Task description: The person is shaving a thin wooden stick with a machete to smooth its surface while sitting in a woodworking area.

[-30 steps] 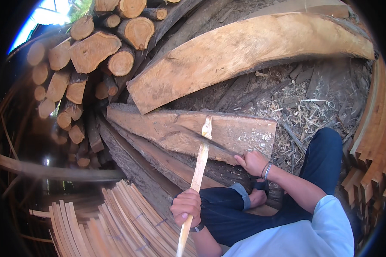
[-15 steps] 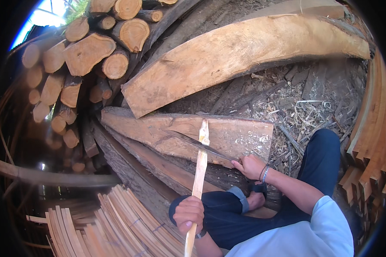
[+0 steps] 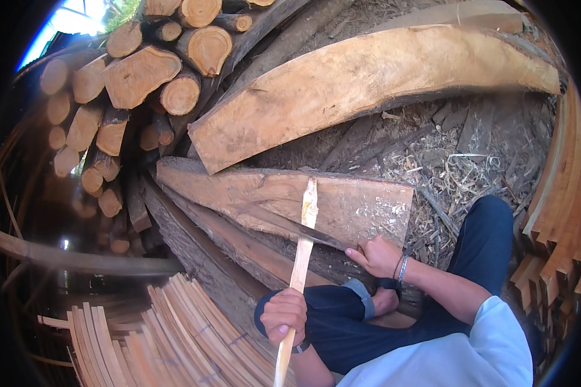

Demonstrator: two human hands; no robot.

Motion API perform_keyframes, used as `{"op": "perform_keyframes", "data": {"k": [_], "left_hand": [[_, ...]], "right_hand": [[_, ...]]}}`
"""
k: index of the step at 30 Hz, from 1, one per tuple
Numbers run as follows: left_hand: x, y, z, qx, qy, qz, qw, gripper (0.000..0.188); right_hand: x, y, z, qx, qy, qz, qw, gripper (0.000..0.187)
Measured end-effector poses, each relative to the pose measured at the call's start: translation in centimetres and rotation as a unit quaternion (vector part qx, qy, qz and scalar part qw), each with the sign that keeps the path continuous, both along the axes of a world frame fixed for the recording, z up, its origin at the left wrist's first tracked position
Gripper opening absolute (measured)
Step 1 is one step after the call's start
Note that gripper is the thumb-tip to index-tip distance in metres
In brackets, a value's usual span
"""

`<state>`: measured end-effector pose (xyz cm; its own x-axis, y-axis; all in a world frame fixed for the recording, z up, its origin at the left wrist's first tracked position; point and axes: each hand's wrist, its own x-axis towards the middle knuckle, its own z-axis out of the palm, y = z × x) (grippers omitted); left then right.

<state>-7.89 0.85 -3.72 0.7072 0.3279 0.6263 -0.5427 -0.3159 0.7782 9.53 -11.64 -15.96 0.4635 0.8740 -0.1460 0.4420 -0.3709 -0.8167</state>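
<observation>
Wrapped round the lower part of a pale wooden stick [image 3: 301, 264] is my left hand [image 3: 284, 316], closed. The stick slants up and away from me, its far end over a flat wooden slab [image 3: 361, 200]. In my right hand [image 3: 377, 256] is a long-bladed knife [image 3: 284, 222], gripped at its handle end, which my fingers hide. The blade points left and lies across the stick, around the middle of its visible length. The stick's upper part looks rough and whittled, with a darker patch near the far end.
Beyond the slab lies a long curved plank [image 3: 368, 84]. Cut logs [image 3: 142, 77] are stacked at the far left. Bundled thin wooden strips [image 3: 193, 322] lie at the near left, and stacked boards [image 3: 558, 193] at the right. Wood shavings [image 3: 458, 168] litter the ground near my bent knee [image 3: 487, 222].
The knife has slid down the stick toward me, and my right hand has shifted slightly nearer. My left hand keeps its grip on the stick. The view has moved slightly.
</observation>
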Motion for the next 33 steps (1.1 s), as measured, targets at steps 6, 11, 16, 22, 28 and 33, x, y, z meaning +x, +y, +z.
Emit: {"op": "perform_keyframes", "data": {"k": [6, 11, 16, 22, 28, 33], "left_hand": [[0.3, -0.2, 0.2, 0.000, 0.007, -0.024, 1.000, 0.041], [0.2, -0.3, -0.1, 0.003, 0.003, 0.002, 1.000, 0.043], [0.8, -0.5, 0.1, 0.003, 0.009, -0.008, 1.000, 0.044], [0.3, -0.1, 0.2, -0.004, 0.001, 0.014, 1.000, 0.044], [1.0, -0.3, 0.6, 0.003, 0.001, 0.005, 1.000, 0.044], [0.5, -0.4, 0.2, 0.003, -0.003, 0.010, 1.000, 0.044]], "right_hand": [[1.0, 0.2, -2.6, -0.032, -0.018, -0.026, 0.999, 0.066], [-0.1, -0.2, -0.2, 0.024, 0.011, -0.009, 1.000, 0.069], [1.0, -0.1, -2.9, -0.009, 0.010, -0.034, 0.999, 0.066], [0.1, -0.1, 0.8, 0.019, 0.007, -0.008, 1.000, 0.066], [1.4, 0.0, -2.6, -0.036, -0.004, -0.024, 0.999, 0.069], [0.2, -0.1, 0.2, 0.026, 0.004, -0.007, 1.000, 0.067]]}}
